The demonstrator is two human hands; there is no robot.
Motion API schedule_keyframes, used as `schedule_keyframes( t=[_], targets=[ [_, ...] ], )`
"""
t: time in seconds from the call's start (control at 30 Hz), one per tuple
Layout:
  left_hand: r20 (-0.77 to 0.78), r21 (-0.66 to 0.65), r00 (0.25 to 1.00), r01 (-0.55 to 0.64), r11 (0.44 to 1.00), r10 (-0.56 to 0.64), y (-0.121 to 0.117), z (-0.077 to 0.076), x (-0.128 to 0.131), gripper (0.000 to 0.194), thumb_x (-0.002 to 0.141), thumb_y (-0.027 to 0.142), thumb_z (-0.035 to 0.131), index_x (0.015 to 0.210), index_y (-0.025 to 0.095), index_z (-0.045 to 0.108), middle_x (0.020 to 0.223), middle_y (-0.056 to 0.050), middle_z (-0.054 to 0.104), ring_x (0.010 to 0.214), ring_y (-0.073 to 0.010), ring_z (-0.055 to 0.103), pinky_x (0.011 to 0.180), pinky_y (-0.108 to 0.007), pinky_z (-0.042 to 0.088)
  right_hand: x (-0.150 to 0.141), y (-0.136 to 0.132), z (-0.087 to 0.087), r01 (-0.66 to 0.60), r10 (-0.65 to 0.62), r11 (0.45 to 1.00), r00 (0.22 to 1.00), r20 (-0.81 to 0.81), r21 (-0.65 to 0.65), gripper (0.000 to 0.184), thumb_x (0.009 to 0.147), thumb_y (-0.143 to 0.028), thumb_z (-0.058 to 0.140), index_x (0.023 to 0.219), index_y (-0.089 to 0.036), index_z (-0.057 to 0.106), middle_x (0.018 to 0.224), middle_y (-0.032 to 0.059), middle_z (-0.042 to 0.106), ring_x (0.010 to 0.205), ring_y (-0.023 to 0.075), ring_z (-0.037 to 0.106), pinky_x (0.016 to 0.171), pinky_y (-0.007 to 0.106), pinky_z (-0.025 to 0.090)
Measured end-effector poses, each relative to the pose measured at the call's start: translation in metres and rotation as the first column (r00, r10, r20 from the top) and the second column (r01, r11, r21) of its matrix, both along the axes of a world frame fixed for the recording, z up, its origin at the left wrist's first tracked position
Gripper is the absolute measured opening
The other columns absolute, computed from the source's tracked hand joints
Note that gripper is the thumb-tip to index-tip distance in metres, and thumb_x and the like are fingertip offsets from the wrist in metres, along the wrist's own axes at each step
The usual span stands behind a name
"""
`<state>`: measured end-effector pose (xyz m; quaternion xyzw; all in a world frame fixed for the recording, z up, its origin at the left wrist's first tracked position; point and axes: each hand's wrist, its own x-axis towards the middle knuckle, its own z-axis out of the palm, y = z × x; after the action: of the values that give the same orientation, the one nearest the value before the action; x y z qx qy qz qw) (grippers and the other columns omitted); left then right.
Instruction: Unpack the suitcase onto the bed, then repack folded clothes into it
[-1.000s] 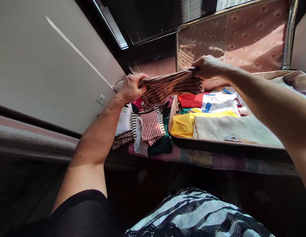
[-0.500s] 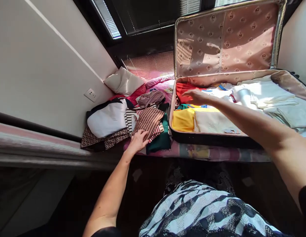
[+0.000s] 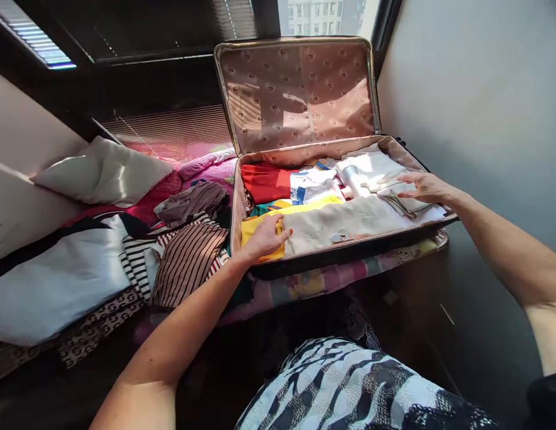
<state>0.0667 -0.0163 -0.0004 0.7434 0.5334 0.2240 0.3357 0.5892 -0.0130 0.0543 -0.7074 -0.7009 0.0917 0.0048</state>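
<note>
An open suitcase (image 3: pixel 300 143) with a pink patterned lining holds folded clothes. My left hand (image 3: pixel 266 237) lies with fingers spread over the yellow garment (image 3: pixel 249 232) and the left end of a cream folded garment (image 3: pixel 322 224). At the right end of the case, my right hand (image 3: pixel 423 186) reaches over a pale folded garment (image 3: pixel 405 204), its fingers apart. A red garment (image 3: pixel 266 182) and a white-and-blue garment (image 3: pixel 316 179) lie toward the back left. White folded clothes (image 3: pixel 371 164) fill the back right.
Left of the case lies a clothes pile with a brown striped garment (image 3: pixel 188 257), a mauve garment (image 3: pixel 194 200) and a white garment (image 3: pixel 58 278). A cream pillow (image 3: pixel 107 170) rests behind it. Walls (image 3: pixel 461 89) stand at both sides, with a window (image 3: pixel 329 18) behind.
The view has turned right. My left hand has moved from the striped garment into the suitcase's front left. My right hand has gone from the red garment to the case's right end.
</note>
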Motion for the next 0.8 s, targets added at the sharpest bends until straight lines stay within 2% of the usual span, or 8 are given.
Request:
schedule_keyframes(
  t=[0.07, 0.17, 0.3, 0.4, 0.5, 0.57, 0.67, 0.8],
  targets=[
    [-0.137, 0.221, 0.991, 0.036, 0.975, -0.006, 0.004, -0.01, 0.004, 0.05, 0.086, 0.036, 0.082, 0.131, 0.015, 0.075, 0.14, -0.019, 0.067, 0.135, -0.0384, 0.066, 0.123, -0.057, 0.052, 0.028, -0.005, 0.004, 0.118, -0.116, 0.993, 0.993, 0.034, -0.033, 0.063, 0.099, -0.034, 0.07, 0.159, -0.011, 0.067, 0.149, 0.0188, 0.071, 0.134, 0.03, 0.07, 0.12, 0.038, 0.051],
    [-0.192, 0.371, 0.981, 0.054, 0.927, 0.02, 0.003, -0.019, 0.004, 0.044, 0.088, 0.039, 0.078, 0.126, 0.017, 0.077, 0.138, -0.018, 0.066, 0.132, -0.0383, 0.066, 0.121, -0.057, 0.052, 0.05, 0.0, 0.003, 0.149, -0.147, 0.988, 0.987, 0.07, -0.033, 0.06, 0.102, -0.031, 0.067, 0.158, -0.008, 0.066, 0.147, 0.0207, 0.071, 0.133, 0.0281, 0.069, 0.12, 0.036, 0.049],
    [-0.125, 0.434, 0.99, -0.002, 0.901, 0.062, 0.002, -0.021, 0.006, 0.034, 0.093, 0.038, 0.069, 0.118, 0.018, 0.079, 0.128, -0.016, 0.07, 0.127, -0.0348, 0.068, 0.116, -0.052, 0.056, 0.043, 0.032, -0.005, -0.034, 0.029, 0.999, 0.991, 0.127, 0.041, 0.064, 0.099, -0.026, 0.069, 0.16, -0.01, 0.063, 0.162, 0.0219, 0.06, 0.144, 0.0316, 0.061, 0.122, 0.042, 0.048],
    [-0.089, 0.489, 0.988, -0.067, 0.87, 0.126, 0.001, -0.017, 0.006, 0.031, 0.096, 0.038, 0.064, 0.114, 0.017, 0.079, 0.125, -0.016, 0.072, 0.124, -0.0342, 0.07, 0.114, -0.052, 0.058, 0.028, 0.064, -0.013, -0.125, 0.125, 0.992, 0.969, 0.215, -0.015, 0.078, 0.091, -0.024, 0.076, 0.166, -0.014, 0.057, 0.168, 0.0221, 0.054, 0.153, 0.0399, 0.052, 0.124, 0.056, 0.045],
    [-0.092, 0.507, 0.987, -0.07, 0.859, 0.135, -0.001, -0.016, 0.008, 0.03, 0.097, 0.037, 0.063, 0.112, 0.018, 0.08, 0.122, -0.015, 0.073, 0.12, -0.0333, 0.072, 0.111, -0.05, 0.06, 0.016, 0.092, -0.023, -0.169, 0.185, 0.982, 0.955, 0.23, -0.086, 0.078, 0.085, -0.015, 0.075, 0.162, -0.015, 0.062, 0.164, 0.0218, 0.059, 0.15, 0.0414, 0.054, 0.125, 0.062, 0.041],
    [-0.096, 0.511, 0.988, -0.058, 0.858, 0.123, -0.003, -0.017, 0.009, 0.03, 0.096, 0.037, 0.063, 0.11, 0.018, 0.08, 0.12, -0.015, 0.074, 0.118, -0.0324, 0.073, 0.109, -0.048, 0.061, 0.011, 0.105, -0.028, -0.199, 0.219, 0.973, 0.956, 0.193, -0.119, 0.068, 0.085, -0.013, 0.073, 0.153, -0.017, 0.07, 0.157, 0.0201, 0.066, 0.144, 0.0383, 0.06, 0.123, 0.059, 0.043],
    [-0.099, 0.509, 0.989, -0.046, 0.859, 0.112, -0.003, -0.02, 0.009, 0.031, 0.096, 0.038, 0.062, 0.11, 0.018, 0.081, 0.119, -0.014, 0.075, 0.115, -0.0311, 0.075, 0.108, -0.046, 0.062, 0.011, 0.118, -0.03, -0.221, 0.243, 0.962, 0.96, 0.139, -0.157, 0.048, 0.092, -0.018, 0.07, 0.139, -0.02, 0.079, 0.143, 0.0174, 0.075, 0.125, 0.0316, 0.069, 0.112, 0.049, 0.049],
    [-0.126, 0.482, 0.99, 0.002, 0.876, 0.067, -0.002, -0.022, 0.008, 0.029, 0.096, 0.036, 0.06, 0.108, 0.019, 0.081, 0.115, -0.013, 0.077, 0.111, -0.0301, 0.076, 0.105, -0.044, 0.063, 0.016, 0.128, -0.023, -0.149, 0.153, 0.971, 0.988, 0.005, -0.185, 0.027, 0.094, -0.02, 0.071, 0.116, -0.012, 0.084, 0.109, 0.0137, 0.082, 0.098, 0.0215, 0.067, 0.095, 0.033, 0.049]
  ],
)
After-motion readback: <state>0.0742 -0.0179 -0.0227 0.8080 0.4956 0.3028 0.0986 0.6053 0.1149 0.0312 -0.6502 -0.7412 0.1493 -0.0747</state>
